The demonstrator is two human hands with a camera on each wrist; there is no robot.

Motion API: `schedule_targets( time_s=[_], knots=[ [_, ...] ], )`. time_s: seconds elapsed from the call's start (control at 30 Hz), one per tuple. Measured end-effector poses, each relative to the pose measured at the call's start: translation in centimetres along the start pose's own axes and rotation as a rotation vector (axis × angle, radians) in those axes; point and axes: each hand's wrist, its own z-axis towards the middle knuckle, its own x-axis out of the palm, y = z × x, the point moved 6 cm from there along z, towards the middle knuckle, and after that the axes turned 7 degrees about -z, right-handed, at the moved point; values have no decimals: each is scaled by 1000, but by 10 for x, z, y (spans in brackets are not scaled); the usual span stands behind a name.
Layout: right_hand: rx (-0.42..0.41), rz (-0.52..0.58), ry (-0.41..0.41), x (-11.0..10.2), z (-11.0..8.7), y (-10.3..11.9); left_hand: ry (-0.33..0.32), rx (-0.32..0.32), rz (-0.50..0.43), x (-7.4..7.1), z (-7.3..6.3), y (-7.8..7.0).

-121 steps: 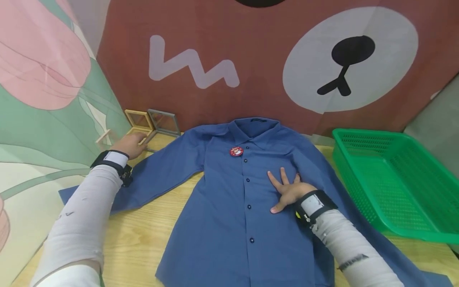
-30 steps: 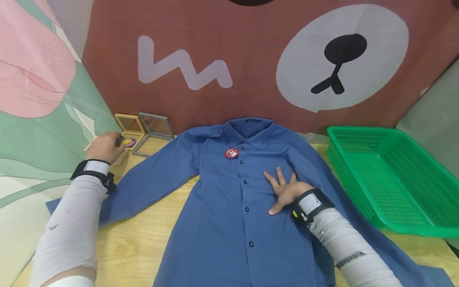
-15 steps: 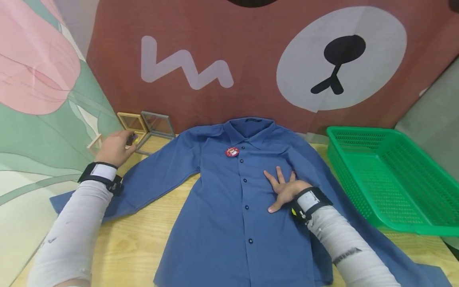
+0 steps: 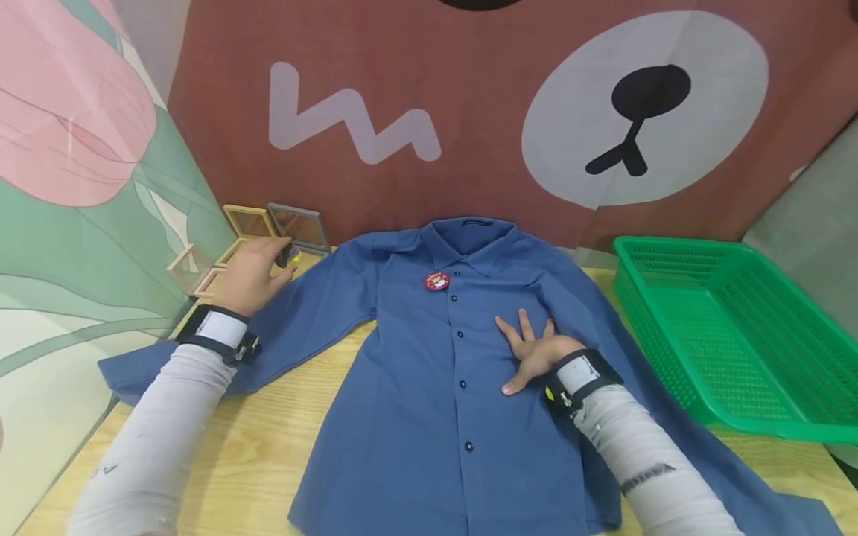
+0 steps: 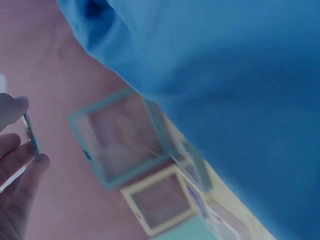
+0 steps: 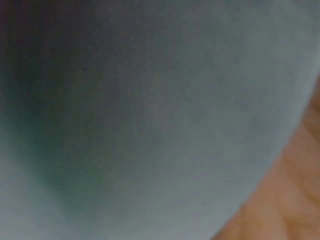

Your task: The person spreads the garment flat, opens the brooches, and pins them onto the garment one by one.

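Note:
A blue button-up shirt (image 4: 402,417) lies spread face up on the wooden table, a round red pin badge (image 4: 436,281) on its chest beside the placket. My left hand (image 4: 251,275) pinches a small round badge (image 4: 288,254), dark with a bit of yellow, above the left-side sleeve near the shoulder. In the left wrist view, the thin edge of that badge (image 5: 32,137) shows between thumb and fingertips. My right hand (image 4: 536,357) rests on the shirt front, fingers spread. The right wrist view is blurred, with only some palm (image 6: 280,200) at its edge.
Behind my left hand stand a grey-framed case (image 4: 302,227) and a yellow-framed case (image 4: 248,221), lids raised against the wall. A pale wooden case (image 4: 190,264) sits left of them, partly hidden. A green plastic basket (image 4: 737,335) occupies the right side.
Over the last second my left hand has moved right from the cases, carrying the badge toward the shirt's shoulder. Four seconds ago it was reaching at the cases. The right hand stays put.

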Motion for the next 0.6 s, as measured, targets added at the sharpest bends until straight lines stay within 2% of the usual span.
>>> schedule_targets(
  time_s=[0.2,0.43,0.6],
  knots=[
    [-4,13,-14,-3,-2,0,-27,25,-36,0,3,-35],
    [5,-13,2,-2,0,0,-49,127,-68,4,2,-67],
    [-1,-9,-1,-1,0,1,-49,190,-81,2,6,-92]
  ],
)
